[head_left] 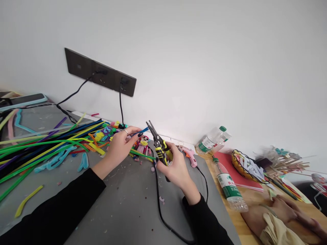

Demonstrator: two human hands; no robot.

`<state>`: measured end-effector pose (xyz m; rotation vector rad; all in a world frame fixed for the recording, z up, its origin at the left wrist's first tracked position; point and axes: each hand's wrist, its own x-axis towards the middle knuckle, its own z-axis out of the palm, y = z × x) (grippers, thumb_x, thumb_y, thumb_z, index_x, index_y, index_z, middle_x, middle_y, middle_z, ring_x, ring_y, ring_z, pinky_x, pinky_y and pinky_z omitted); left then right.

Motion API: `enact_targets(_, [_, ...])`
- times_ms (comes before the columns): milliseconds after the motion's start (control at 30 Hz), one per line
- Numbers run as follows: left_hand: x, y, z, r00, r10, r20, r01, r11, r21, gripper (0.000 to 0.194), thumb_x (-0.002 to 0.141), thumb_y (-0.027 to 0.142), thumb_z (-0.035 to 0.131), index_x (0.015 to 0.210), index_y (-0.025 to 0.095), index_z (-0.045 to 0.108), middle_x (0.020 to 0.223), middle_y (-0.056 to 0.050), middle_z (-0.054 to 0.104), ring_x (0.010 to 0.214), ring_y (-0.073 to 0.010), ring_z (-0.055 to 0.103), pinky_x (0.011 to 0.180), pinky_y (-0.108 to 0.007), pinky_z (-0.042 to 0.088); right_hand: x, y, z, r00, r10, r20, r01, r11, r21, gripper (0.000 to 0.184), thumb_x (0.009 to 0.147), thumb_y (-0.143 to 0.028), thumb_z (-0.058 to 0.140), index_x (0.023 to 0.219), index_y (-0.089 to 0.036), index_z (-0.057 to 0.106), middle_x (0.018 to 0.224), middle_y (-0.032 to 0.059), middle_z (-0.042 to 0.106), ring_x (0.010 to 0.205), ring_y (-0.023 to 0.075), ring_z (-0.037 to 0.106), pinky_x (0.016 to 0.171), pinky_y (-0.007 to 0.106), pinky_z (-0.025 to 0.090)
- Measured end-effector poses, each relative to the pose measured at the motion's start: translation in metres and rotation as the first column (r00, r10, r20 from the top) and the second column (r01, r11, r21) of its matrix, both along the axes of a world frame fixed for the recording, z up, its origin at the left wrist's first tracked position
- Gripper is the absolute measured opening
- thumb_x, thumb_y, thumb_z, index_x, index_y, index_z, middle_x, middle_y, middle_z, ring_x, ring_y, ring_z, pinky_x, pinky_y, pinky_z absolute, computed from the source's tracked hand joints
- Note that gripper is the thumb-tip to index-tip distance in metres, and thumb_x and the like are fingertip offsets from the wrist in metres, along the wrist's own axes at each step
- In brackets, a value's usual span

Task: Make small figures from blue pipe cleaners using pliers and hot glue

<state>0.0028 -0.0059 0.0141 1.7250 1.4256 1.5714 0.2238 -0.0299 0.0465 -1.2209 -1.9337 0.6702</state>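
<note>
My left hand [119, 145] pinches a short blue pipe cleaner [144, 130] between thumb and fingertips. Its free end points right, close to the jaws of the pliers [156, 137]; I cannot tell whether they touch. Wrapped round the black and yellow handles is my right hand [178, 164], with the jaws tilted up and left and slightly apart. Just behind the hands, a small pink and yellow pipe cleaner figure [143, 145] stands on the grey mat [122, 200]. Long green, yellow, blue and black pipe cleaners [51, 146] lie in a bundle beside my left hand.
A pink glue gun [189, 156] lies right of my right hand, its cable on the mat. Farther right are plastic bottles [228, 187], a red folder [224, 160] and a basket [241, 166]. Another person's arms [276, 214] rest at lower right. Cables hang from the wall socket [109, 76].
</note>
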Motion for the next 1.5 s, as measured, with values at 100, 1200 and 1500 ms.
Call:
enact_targets(100, [0.0, 0.001, -0.003, 0.999, 0.01, -0.049, -0.009, 1.0, 0.013, 0.038, 0.095, 0.049, 0.05, 0.107, 0.019, 0.071, 0.106, -0.013, 0.079, 0.084, -0.0276, 0.075, 0.062, -0.034, 0.058, -0.002, 0.0, -0.013, 1.0, -0.008, -0.029, 0.008, 1.0, -0.018, 0.054, 0.069, -0.026, 0.064, 0.121, -0.017, 0.059, 0.107, 0.0069, 0.072, 0.09, 0.0208, 0.066, 0.082, 0.034, 0.055])
enact_targets(1200, [0.003, 0.002, -0.01, 0.986, 0.049, -0.161, -0.049, 0.999, 0.008, 0.034, 0.09, 0.044, 0.05, 0.097, 0.022, 0.075, 0.091, -0.009, 0.079, 0.075, -0.0259, 0.072, 0.057, -0.032, 0.053, 0.013, 0.011, -0.036, 0.99, -0.02, -0.143, 0.002, 0.992, -0.129, 0.037, 0.069, -0.028, 0.061, 0.104, -0.018, 0.068, 0.089, 0.0025, 0.073, 0.078, 0.019, 0.065, 0.075, 0.03, 0.05])
enact_targets(1500, [0.005, -0.001, -0.009, 0.99, 0.026, -0.135, -0.029, 0.999, -0.017, 0.037, 0.092, 0.046, 0.048, 0.104, 0.021, 0.073, 0.097, -0.01, 0.079, 0.075, -0.0252, 0.073, 0.058, -0.031, 0.053, 0.016, 0.014, -0.035, 0.982, -0.13, -0.14, 0.132, 0.991, 0.006, 0.046, 0.069, -0.027, 0.064, 0.114, -0.018, 0.063, 0.093, 0.0029, 0.069, 0.079, 0.019, 0.06, 0.075, 0.032, 0.051])
